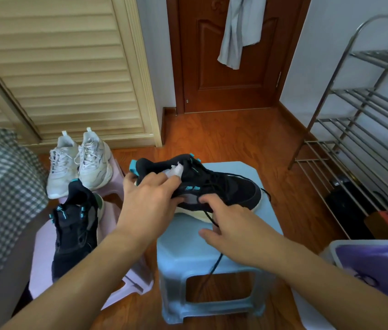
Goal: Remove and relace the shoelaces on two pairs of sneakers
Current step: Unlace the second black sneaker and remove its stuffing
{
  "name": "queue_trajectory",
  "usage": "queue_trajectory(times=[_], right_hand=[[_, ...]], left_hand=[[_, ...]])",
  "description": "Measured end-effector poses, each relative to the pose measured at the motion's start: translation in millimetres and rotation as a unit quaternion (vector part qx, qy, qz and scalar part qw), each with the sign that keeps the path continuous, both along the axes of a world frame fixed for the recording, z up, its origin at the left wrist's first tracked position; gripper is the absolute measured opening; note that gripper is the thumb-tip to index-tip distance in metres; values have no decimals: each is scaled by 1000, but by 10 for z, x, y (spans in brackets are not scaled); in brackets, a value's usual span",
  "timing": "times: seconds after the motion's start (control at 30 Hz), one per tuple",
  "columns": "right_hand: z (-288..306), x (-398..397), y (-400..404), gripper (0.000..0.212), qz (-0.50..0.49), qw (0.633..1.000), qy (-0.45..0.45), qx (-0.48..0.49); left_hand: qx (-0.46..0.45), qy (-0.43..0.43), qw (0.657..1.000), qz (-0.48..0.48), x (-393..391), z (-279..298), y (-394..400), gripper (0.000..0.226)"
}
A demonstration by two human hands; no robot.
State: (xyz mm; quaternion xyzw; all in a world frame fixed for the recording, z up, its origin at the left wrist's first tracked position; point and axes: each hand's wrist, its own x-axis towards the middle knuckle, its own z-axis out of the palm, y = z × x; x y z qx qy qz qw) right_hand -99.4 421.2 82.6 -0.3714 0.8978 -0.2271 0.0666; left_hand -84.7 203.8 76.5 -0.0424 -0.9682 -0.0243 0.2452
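While the pale blue plastic stool (212, 263) carries the work, you have the black mesh sneaker with teal trim (221, 186) tipped on its side across the stool's top, toe pointing right. Its mate, the second black and teal sneaker (73, 232), lies on the pink plastic stool (43, 253) to your left, beside the pair of white chunky sneakers (78, 163). Your left hand (150, 198) clasps the heel and collar, fingers curled round the soft upper. Your right hand (226, 225) appears to pinch the thin black shoelace (214, 265), which trails off the stool's edge. The shoe looks light and floppy; hold the firm sole and pull the limp lace near each eyelet.
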Motion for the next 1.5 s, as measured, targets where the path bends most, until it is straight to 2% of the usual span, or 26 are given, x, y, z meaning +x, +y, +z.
queue_trajectory(times=[0.07,0.13,0.2,0.27,0.33,0.4,0.47,0.53,0.67,0.73,0.77,0.83,0.9,1.0,1.1,1.17,1.23,1.3,1.37,1.4,1.5], right_hand=[[6,0,58,36,41,999,3,33],[92,-20,198,25,97,988,44,116],[195,-111,343,24,88,975,96,180],[286,-183,399,29,45,963,137,226],[319,-253,411,50,1,965,87,248],[291,-287,442,69,-10,974,-41,224],[297,-259,477,54,79,967,-84,229],[277,-253,502,45,129,957,-34,259],[253,-299,518,35,138,952,53,268],[179,-332,553,37,126,974,11,189],[160,-355,585,43,83,986,-36,140],[150,-378,630,48,4,985,-135,104],[176,-337,607,52,16,981,-174,89],[252,-264,544,32,71,980,-151,112],[258,-168,514,42,120,966,-116,197],[232,-158,523,45,129,972,-85,178],[282,-151,506,46,127,980,-89,126],[370,-181,492,49,75,993,-92,11],[464,-234,494,44,-26,988,-48,-145],[500,-267,494,36,-76,979,-1,-191],[496,-322,424,13,-155,960,87,-217]], left_hand=[[-9,20,999,26,-22,21,-64,46],[31,15,996,85,-71,67,-253,55],[65,2,988,144,-107,99,-474,44],[53,3,983,176,-114,108,-604,29],[42,6,983,181,-105,86,-592,26],[25,16,985,173,-107,48,-522,28],[22,27,985,171,-128,16,-502,29],[54,33,982,177,-164,0,-568,27],[77,43,983,159,-221,-45,-719,23],[81,41,983,157,-221,-55,-764,22],[77,42,983,160,-218,-61,-796,21],[51,51,984,165,-205,-76,-838,19],[25,63,987,148,-195,-88,-799,17],[61,60,985,149,-212,-39,-735,17],[100,50,975,192,-203,13,-811,20],[70,59,980,178,-165,38,-786,18],[44,63,989,129,-122,62,-678,26],[20,65,996,64,-96,72,-540,41],[-9,105,994,5,-59,53,-402,33],[-18,129,991,-21,-32,44,-334,25],[-35,166,983,-68,44,50,-137,21]])
